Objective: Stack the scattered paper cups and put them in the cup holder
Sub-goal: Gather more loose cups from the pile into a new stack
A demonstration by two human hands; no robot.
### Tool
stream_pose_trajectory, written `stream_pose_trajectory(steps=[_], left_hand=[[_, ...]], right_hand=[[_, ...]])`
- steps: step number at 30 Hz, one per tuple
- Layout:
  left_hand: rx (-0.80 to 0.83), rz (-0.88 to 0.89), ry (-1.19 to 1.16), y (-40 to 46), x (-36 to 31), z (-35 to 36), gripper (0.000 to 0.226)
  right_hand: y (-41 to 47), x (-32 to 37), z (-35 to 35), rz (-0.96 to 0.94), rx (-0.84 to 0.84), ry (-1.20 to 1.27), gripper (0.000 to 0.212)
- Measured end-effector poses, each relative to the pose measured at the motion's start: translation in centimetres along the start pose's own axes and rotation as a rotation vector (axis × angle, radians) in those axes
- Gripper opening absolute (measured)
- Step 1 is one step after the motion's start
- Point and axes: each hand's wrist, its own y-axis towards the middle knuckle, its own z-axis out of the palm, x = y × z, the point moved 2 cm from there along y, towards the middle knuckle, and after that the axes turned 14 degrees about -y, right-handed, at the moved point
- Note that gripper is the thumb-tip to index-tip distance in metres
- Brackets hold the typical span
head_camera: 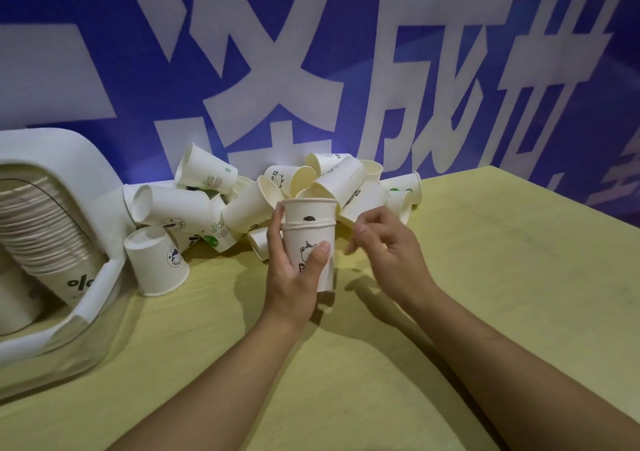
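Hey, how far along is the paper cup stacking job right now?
Partly done. The white cup holder on the left already contains a long stack of nested cups. In hand: the left hand grips a short stack of nested cups; the right hand hovers beside it, empty. Left: the pile of loose cups against the wall, plus one upside-down cup near the holder.

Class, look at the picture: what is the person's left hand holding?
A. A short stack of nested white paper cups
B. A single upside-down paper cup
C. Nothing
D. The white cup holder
A: the left hand grips a short upright stack of nested white paper cups, rims showing one above another.
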Motion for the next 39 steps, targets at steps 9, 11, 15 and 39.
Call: stream_pose_trajectory(steps=[9,11,15,39], left_hand=[[-0.001,0.028,-0.047,0.1,-0.4,-0.1,0.088],[0.050,0.027,-0.003,-0.3,-0.5,0.2,0.094],[0.049,0.032,0.007,-0.4,-0.7,0.1,0.091],[-0.092,-0.059,-0.202,0.9,0.5,-0.7,0.080]], right_hand=[[0.0,0.6,0.5,-0.028,-0.003,-0.038,0.045],[-0.5,0.7,1.0,-0.042,0.078,-0.023,0.049],[-0.9,0.8,1.6,-0.013,0.111,0.016,0.047],[16.1,1.4,-1.6,-0.538,0.569,-1.429,0.093]])
